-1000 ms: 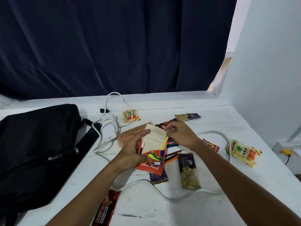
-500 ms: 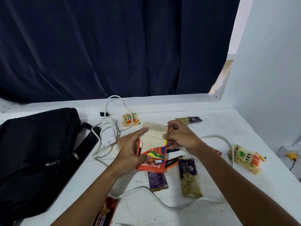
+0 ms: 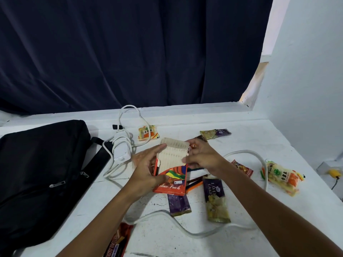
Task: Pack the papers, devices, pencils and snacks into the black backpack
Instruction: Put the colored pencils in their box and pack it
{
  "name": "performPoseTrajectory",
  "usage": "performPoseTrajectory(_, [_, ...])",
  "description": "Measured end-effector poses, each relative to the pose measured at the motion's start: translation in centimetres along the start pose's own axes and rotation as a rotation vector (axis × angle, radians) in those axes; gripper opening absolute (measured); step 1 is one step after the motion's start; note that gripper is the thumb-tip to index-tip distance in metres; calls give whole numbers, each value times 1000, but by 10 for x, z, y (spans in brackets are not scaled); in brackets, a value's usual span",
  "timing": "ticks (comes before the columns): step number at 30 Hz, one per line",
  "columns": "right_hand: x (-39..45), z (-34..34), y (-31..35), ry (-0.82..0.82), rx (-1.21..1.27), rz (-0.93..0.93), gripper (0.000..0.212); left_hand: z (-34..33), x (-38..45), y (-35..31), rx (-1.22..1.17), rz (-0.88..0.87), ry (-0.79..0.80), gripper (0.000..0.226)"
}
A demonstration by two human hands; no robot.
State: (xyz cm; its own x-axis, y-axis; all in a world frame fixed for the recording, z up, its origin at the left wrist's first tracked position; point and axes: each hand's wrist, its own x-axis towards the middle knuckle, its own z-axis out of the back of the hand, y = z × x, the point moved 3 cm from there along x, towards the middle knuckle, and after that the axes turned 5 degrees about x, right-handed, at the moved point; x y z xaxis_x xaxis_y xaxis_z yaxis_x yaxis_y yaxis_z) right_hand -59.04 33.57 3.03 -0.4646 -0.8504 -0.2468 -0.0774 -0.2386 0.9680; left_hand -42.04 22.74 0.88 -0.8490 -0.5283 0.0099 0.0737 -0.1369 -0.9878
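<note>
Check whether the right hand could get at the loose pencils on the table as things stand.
Probably yes. The loose pencils lie right beneath the right hand, uncovered except where the pencil box overlaps them. But that hand seems busy at the box's flap.

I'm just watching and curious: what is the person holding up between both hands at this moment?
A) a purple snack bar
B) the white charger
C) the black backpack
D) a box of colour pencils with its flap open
D: the left hand holds the colour pencil box, and the right hand touches its raised pale flap, above the table.
</note>
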Motion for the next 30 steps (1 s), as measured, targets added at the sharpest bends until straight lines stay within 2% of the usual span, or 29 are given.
performPoseTrajectory(1, [1, 0, -2, 12, 1, -18, 48, 1, 0, 1, -7, 3, -5, 85])
performPoseTrajectory(3, [3, 6, -4, -21, -3, -36, 30, 7, 0, 4, -14, 13, -22, 85])
performPoseTrajectory(5, [6, 18, -8, -75, -247, 36, 11, 13, 0, 7, -9, 22, -42, 85])
performPoseTrajectory(7, [8, 23, -16, 15, -547, 70, 18, 19, -1, 11, -8, 27, -55, 85])
performPoseTrajectory(9, [8, 22, -29, 110, -729, -19, 18, 24, 0, 16, -8, 32, -62, 85])
performPoseTrajectory(15, [17, 16, -29, 163, -944, -30, 6, 25, 3, 23, 19, 44, -75, 85])
performPoseTrajectory(18, [17, 12, -29, 209, -1085, -4, 10, 25, 4, 24, 6, 59, -84, 85])
performPoseTrajectory(23, [13, 7, -34, 251, -1403, 166, 14, 28, 7, 24, 12, 92, -96, 85])
performPoseTrajectory(27, [11, 7, -36, 235, -1434, 290, 14, 26, 8, 23, -11, 108, -90, 84])
performPoseTrajectory(30, [16, 16, -29, 92, -1252, 282, 14, 27, 8, 22, -15, 115, -89, 84])
